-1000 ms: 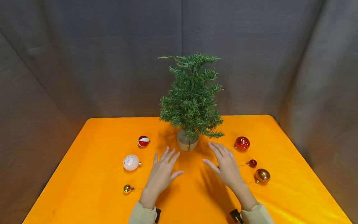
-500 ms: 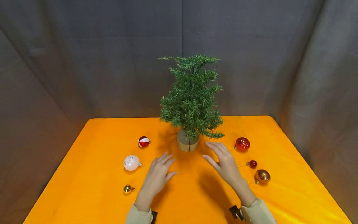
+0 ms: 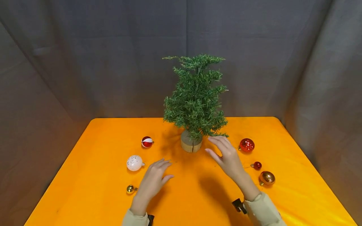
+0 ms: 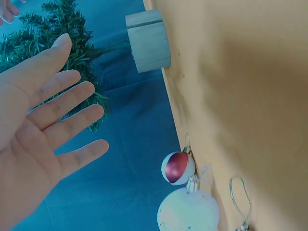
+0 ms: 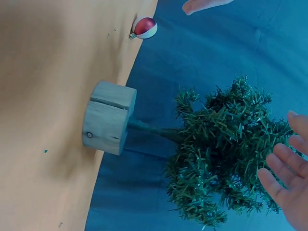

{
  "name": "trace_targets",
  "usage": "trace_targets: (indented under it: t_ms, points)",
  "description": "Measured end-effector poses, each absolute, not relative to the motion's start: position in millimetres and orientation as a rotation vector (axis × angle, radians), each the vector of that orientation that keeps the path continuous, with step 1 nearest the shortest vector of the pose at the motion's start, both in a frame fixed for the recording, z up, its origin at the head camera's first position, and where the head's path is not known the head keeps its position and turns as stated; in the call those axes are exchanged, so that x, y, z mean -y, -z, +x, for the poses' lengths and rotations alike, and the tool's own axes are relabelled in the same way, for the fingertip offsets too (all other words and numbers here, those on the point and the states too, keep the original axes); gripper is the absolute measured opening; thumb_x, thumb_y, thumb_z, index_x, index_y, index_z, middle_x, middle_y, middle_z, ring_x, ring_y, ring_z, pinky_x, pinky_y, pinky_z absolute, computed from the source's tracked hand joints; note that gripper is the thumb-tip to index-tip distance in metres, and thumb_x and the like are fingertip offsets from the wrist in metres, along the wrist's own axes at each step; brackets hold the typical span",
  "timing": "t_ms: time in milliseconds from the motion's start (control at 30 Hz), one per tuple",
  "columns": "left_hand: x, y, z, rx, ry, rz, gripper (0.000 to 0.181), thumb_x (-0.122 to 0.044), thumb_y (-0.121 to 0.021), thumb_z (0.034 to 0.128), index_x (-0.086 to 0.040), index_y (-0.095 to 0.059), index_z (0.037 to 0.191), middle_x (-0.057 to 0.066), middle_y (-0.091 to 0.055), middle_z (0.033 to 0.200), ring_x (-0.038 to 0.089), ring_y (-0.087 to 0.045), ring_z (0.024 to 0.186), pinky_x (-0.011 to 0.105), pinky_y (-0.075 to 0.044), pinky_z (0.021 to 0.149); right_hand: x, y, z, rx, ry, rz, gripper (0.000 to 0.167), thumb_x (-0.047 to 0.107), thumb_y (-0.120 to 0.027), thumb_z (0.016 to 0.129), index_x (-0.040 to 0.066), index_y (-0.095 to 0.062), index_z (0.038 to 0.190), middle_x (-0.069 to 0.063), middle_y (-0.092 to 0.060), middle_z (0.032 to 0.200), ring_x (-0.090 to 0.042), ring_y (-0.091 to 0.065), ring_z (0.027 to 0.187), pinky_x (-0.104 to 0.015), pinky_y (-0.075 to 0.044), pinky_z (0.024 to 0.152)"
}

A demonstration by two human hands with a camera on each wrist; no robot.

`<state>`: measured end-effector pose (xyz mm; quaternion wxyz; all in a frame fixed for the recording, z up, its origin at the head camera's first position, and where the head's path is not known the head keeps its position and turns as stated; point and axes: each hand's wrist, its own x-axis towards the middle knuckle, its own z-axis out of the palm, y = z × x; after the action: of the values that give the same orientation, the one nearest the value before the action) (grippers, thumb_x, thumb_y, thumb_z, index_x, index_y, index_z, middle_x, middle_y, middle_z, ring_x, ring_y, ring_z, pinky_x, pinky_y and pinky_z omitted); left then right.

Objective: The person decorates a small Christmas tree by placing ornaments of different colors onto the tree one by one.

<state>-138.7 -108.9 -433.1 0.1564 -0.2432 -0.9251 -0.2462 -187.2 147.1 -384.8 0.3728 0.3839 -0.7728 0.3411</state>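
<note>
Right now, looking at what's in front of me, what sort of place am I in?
Probably a curtained booth set up for tabletop work: grey curtains hang behind and on both sides, and an orange table holds a small tree with baubles to either side.

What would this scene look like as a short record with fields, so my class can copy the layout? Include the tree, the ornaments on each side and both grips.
Centre: green artificial tree, upright on a round wooden base
Left ornaments: red-and-white ball, speckled white ball, small shiny gold ball
Right ornaments: glittery red ball, small dark-red ball, shiny copper ball
Hung on tree: none visible
Left grip: bare, holding nothing, right of the white ball
Right grip: bare, holding nothing, near the tree's lower right branches; contact unclear
Surface: orange table
Backdrop: grey fabric curtain
</note>
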Motion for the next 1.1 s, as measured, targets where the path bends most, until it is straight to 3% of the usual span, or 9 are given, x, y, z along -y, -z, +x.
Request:
trace_targets:
  t_ms: [467, 833, 1100]
  points:
    - [126.9, 433.8, -130.2, 2.677, 0.741, -0.595, 0.035, -0.013, -0.074, 0.0715, 0.003, -0.064, 0.101, 0.018, -0.060, 0.107, 0.033, -0.053, 0.105, 0.043, -0.041, 0.089, -141.0, 359.8, -193.4, 1.956, -0.815, 1.037, 0.034, 0.026, -0.056, 0.088, -0.004, -0.062, 0.100, -0.014, -0.060, 0.099, -0.027, -0.055, 0.090, -0.028, -0.044, 0.082]
    - [143.7, 438.5, -121.9, 2.671, 0.740, -0.530, 0.035, -0.012, -0.075, 0.0701, 0.004, -0.064, 0.099, 0.018, -0.061, 0.105, 0.033, -0.055, 0.102, 0.041, -0.044, 0.086, -137.3, 347.8, -202.6, 1.918, -0.810, 1.041, 0.025, 0.011, -0.066, 0.081, -0.006, -0.062, 0.099, -0.015, -0.060, 0.098, -0.029, -0.054, 0.090, -0.029, -0.044, 0.081]
    - [157.9, 438.7, -115.3, 2.681, 0.769, -0.455, 0.036, -0.009, -0.076, 0.0687, 0.006, -0.064, 0.099, 0.018, -0.060, 0.106, 0.032, -0.055, 0.102, 0.039, -0.045, 0.084, -133.8, 334.5, -209.7, 1.917, -0.780, 1.048, 0.028, 0.016, -0.062, 0.085, -0.007, -0.062, 0.099, -0.016, -0.060, 0.099, -0.030, -0.054, 0.092, -0.034, -0.044, 0.082]
